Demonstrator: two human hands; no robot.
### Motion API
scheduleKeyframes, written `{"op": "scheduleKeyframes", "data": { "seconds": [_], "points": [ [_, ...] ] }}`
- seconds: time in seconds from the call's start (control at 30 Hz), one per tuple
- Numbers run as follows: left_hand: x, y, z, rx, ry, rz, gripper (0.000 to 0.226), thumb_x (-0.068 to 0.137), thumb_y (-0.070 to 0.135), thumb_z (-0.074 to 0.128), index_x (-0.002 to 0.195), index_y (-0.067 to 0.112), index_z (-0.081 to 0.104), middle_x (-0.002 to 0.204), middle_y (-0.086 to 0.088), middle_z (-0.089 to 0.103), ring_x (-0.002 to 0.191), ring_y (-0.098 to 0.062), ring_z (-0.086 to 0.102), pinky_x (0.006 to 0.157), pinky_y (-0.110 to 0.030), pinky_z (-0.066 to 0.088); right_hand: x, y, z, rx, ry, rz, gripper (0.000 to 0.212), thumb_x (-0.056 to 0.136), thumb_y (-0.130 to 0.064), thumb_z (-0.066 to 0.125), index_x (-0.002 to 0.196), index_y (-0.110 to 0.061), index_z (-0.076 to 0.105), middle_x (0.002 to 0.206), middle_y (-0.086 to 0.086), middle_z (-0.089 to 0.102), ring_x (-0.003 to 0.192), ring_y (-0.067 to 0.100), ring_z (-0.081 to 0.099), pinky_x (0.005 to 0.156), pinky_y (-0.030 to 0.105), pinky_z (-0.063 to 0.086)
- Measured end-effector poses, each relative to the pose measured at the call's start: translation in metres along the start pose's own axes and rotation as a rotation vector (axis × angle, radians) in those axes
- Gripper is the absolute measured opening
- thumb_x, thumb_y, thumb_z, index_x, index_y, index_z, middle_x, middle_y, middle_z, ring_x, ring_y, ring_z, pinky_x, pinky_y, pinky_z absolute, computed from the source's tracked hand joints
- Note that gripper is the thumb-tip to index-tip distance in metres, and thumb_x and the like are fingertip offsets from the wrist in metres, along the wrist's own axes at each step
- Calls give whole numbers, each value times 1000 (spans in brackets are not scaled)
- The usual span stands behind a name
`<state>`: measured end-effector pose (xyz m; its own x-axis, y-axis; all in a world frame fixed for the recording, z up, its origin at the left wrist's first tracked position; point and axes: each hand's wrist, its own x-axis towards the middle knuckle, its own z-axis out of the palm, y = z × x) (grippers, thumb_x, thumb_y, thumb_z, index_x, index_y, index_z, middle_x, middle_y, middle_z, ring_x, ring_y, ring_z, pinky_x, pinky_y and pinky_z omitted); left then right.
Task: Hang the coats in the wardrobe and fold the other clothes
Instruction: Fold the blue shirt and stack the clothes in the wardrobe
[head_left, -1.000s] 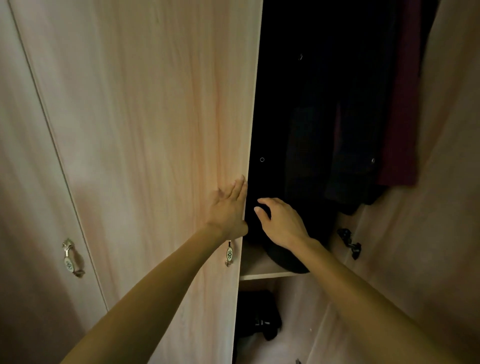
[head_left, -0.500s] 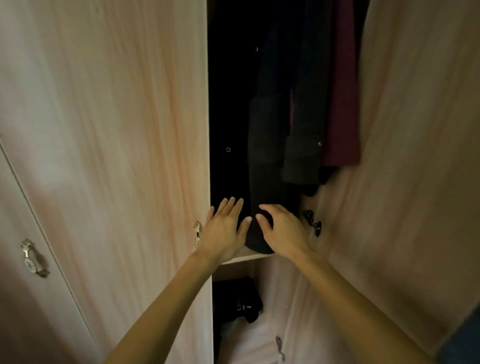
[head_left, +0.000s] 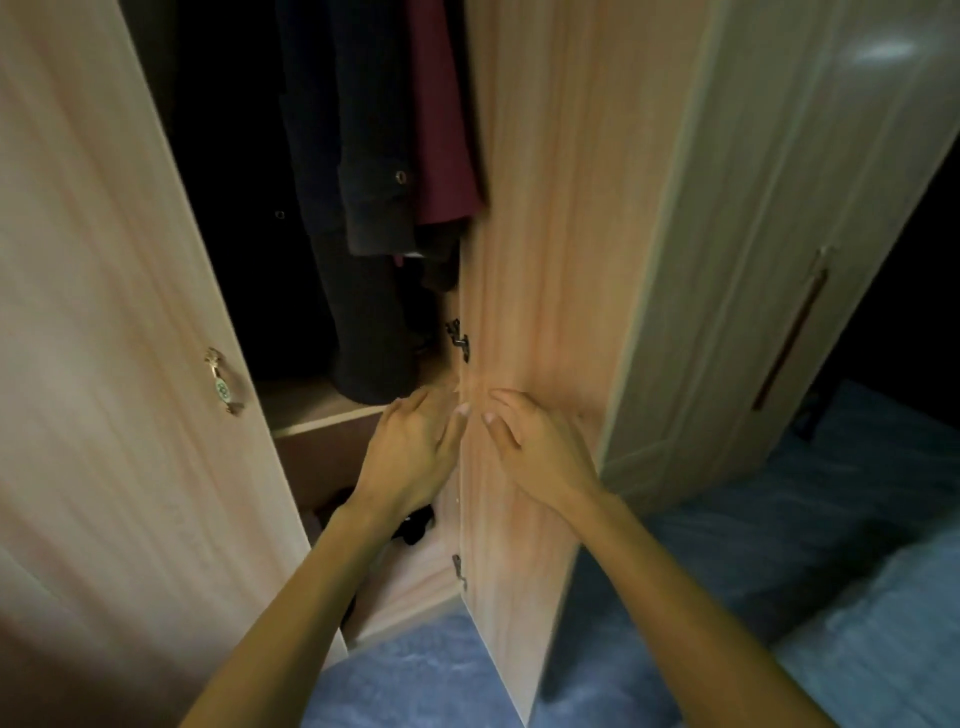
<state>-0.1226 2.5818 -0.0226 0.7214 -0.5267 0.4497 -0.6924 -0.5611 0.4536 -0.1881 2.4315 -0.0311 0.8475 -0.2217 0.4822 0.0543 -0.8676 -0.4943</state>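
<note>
left hand (head_left: 410, 457) and right hand (head_left: 535, 447) rest together below the door hinge (head_left: 460, 338); dark coats (head_left: 363, 208) hang inside.

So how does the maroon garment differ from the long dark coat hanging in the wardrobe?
The maroon garment is reddish, the long dark coat near black. The maroon garment ends higher; the coat reaches the shelf. The garment hangs right of the coat. Both hang inside the wardrobe.
</note>
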Motion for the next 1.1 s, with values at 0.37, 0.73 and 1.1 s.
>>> {"op": "scheduleKeyframes", "data": {
  "seconds": [0.37, 0.73, 1.1],
  "points": [
    [15, 106, 32, 215, -63, 152, 59, 96, 52, 25, 136, 14, 45, 136, -6, 52, 125, -21, 48, 107, -39, 30, -37, 76, -101, -20, 163, 192, 40, 97, -36, 46, 133, -19, 50, 112, 1, 67, 85, 15, 66, 79, 38, 56],
    [31, 112, 9, 513, -6, 146, 66, 91, 55, 17, 132, 14, 48, 130, -9, 56, 127, -26, 47, 109, -46, 31, 28, 72, -97, -42, 3, 301, 32, 93, -45, 50, 98, -13, 46, 85, 4, 57, 71, 21, 57, 59, 33, 46],
    [7, 71, -24, 463, 96, -6, 50, 95, 43, 44, 133, 12, 51, 132, -10, 56, 128, -28, 47, 109, -44, 30, 17, 33, -59, -55, 16, 184, 29, 85, -42, 60, 97, -20, 44, 84, -2, 54, 71, 16, 56, 63, 36, 52]
  ]
}}
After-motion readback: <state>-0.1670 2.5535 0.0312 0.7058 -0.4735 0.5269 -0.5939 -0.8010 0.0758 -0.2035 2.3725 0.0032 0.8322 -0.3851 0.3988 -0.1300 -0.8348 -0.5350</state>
